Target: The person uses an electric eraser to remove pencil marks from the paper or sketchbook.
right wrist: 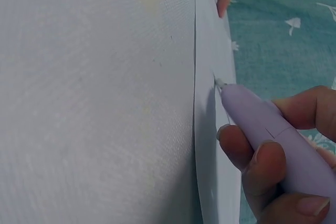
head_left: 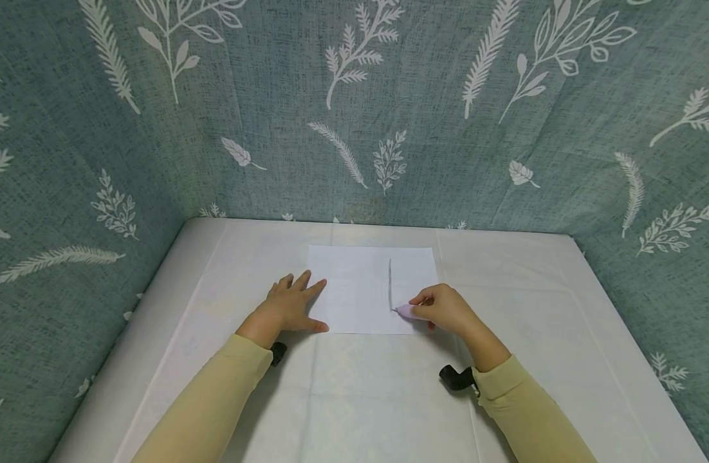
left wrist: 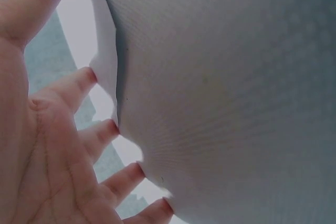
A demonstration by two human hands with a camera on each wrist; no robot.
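A white sheet of paper [head_left: 354,289] lies on the table, with a dark, nearly straight line [head_left: 390,283] running up and down its right half. My left hand [head_left: 291,305] rests at the sheet's left edge, fingers spread; the left wrist view shows the fingertips [left wrist: 109,126] against the paper [left wrist: 105,40]. In my right hand [head_left: 447,310] is a thick light purple pen [right wrist: 262,114], pinched between thumb and fingers. Its tip meets the paper at the line's lower end. The pen's rear part is hidden by the hand in the head view.
A pale cloth covers the table [head_left: 354,399]. Green fabric [head_left: 424,83] with white leaf prints hangs behind it and along both sides. Black wrist-worn devices, one [head_left: 455,378] below the right wrist, sit close above the tabletop.
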